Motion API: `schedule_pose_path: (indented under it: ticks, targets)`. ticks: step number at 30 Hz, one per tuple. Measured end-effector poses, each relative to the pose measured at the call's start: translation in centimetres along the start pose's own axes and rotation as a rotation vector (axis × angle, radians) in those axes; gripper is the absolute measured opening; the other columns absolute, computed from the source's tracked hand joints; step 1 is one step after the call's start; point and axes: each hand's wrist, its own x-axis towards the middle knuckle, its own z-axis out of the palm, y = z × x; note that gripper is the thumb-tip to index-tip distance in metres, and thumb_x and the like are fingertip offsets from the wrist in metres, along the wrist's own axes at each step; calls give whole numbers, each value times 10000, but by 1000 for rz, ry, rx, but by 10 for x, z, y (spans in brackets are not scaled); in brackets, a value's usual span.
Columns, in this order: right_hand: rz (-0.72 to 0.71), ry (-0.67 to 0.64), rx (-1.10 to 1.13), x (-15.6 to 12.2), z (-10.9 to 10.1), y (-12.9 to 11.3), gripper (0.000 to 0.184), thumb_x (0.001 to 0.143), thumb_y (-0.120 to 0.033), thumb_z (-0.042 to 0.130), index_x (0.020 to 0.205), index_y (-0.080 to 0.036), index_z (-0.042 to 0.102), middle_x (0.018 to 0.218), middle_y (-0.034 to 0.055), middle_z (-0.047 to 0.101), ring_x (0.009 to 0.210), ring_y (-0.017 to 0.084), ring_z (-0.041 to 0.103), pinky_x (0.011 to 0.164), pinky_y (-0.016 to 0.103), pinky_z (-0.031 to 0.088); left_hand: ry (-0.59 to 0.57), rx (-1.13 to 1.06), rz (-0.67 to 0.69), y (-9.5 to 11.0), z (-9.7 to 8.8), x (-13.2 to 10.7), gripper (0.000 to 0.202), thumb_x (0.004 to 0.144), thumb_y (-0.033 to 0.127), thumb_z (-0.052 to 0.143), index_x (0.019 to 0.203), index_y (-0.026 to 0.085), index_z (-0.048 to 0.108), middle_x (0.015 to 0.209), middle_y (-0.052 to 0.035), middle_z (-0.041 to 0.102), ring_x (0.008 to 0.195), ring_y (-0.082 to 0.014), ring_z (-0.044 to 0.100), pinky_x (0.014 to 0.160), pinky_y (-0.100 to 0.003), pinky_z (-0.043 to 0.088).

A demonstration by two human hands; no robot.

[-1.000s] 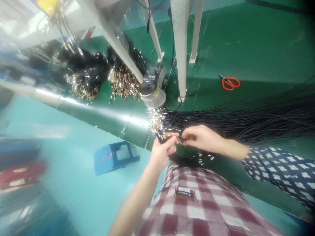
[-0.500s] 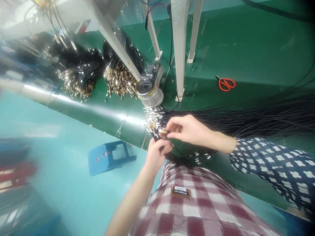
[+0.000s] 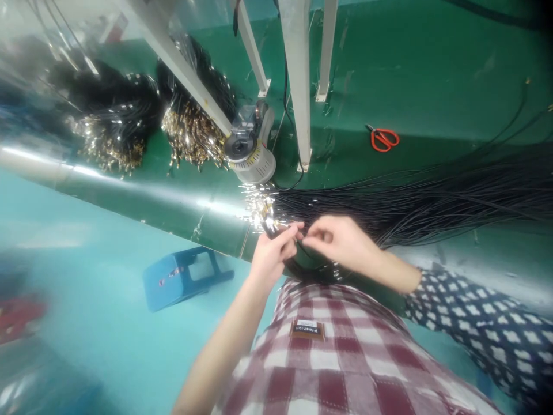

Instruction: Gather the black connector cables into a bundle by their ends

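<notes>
My left hand (image 3: pixel 273 253) is closed round a bundle of thin black cables (image 3: pixel 298 270), whose metal-tipped ends poke out past the fingers. Just to its right, my right hand (image 3: pixel 339 242) is pinched, with a thin black cable at its fingertips; the exact grip is blurred. Beyond both hands lies a pile of bright metal cable ends (image 3: pixel 259 202) on the green work surface. From it, long black cables (image 3: pixel 410 199) run off to the right.
A grey-white round dispenser (image 3: pixel 253 161) stands behind the cable ends, near white metal legs (image 3: pixel 298 86). Orange-handled scissors (image 3: pixel 383 139) lie farther right. Cable bundles with gold tips (image 3: pixel 194 135) rest at the left. A blue stool (image 3: pixel 181 276) is on the floor.
My right hand has drawn slightly right, away from the left hand, and the yellow-tipped end between them no longer shows there. The camera view has shifted, moving the surroundings leftward.
</notes>
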Motion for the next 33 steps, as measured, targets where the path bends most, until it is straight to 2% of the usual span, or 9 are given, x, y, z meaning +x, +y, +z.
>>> schedule_pose_path:
  ticks: [3, 5, 9, 13, 18, 24, 27, 30, 33]
  targets:
    - [59, -69, -163, -23, 23, 10, 155, 835, -304, 619, 931, -200, 681, 922, 44, 666, 672, 144, 595, 612, 267, 421, 11, 9, -8, 3, 0, 2, 206, 737, 228, 680, 868, 70, 704, 651, -38, 598, 344, 22, 285, 403, -208, 175]
    - [62, -113, -134, -31, 30, 13, 151, 884, -286, 552, 936, -211, 672, 944, 41, 675, 721, 153, 612, 635, 264, 420, 37, 12, -22, 4, 0, 2, 195, 731, 221, 675, 857, 76, 710, 682, -44, 615, 339, 24, 283, 399, -208, 167]
    - [-23, -327, 147, -35, 12, 14, 197, 926, -276, 482, 874, -199, 656, 748, 4, 677, 659, 129, 600, 636, 238, 419, 87, 27, -43, 4, -2, 2, 194, 726, 230, 665, 845, 85, 713, 690, -46, 635, 336, 22, 263, 393, -213, 173]
    - [70, -206, 416, -28, -14, 9, 262, 926, -343, 475, 836, -164, 645, 675, 5, 630, 637, 122, 561, 631, 235, 414, -7, 60, 31, 5, 2, 0, 172, 755, 248, 636, 798, 90, 689, 592, -22, 595, 348, 3, 268, 412, -221, 208]
    - [131, -195, 640, -14, -17, 1, 292, 904, -392, 499, 781, -155, 617, 615, -14, 557, 608, 117, 507, 623, 243, 400, -86, 92, 61, 9, 15, -9, 201, 767, 253, 647, 914, 121, 679, 611, -11, 584, 393, -27, 336, 457, -232, 232]
    - [190, -178, 603, -13, -14, 3, 323, 858, -414, 558, 651, -167, 569, 631, 11, 609, 622, 133, 549, 649, 272, 431, -83, 107, 69, 7, 18, -12, 268, 777, 298, 668, 968, 112, 687, 597, 1, 533, 425, -32, 318, 470, -244, 219]
    - [230, -129, 629, -15, -10, 6, 232, 805, -386, 634, 745, -180, 545, 628, 3, 644, 601, 140, 589, 626, 276, 449, -80, 115, 39, 5, 17, -10, 277, 783, 312, 668, 967, 107, 691, 546, 26, 463, 430, -34, 316, 469, -240, 214]
    - [270, -80, 670, -14, -6, 8, 312, 746, -389, 697, 799, -208, 448, 629, -15, 650, 593, 159, 625, 586, 274, 463, -119, 114, -1, 5, 19, -9, 273, 789, 319, 664, 967, 115, 696, 549, 27, 461, 427, -27, 303, 464, -233, 200]
    - [249, -10, 478, -16, -4, 11, 318, 739, -419, 700, 799, -206, 471, 704, 6, 649, 636, 174, 625, 591, 289, 472, -108, 97, 27, 4, 22, -9, 240, 791, 327, 660, 873, 106, 705, 561, 12, 492, 415, -12, 269, 454, -229, 183]
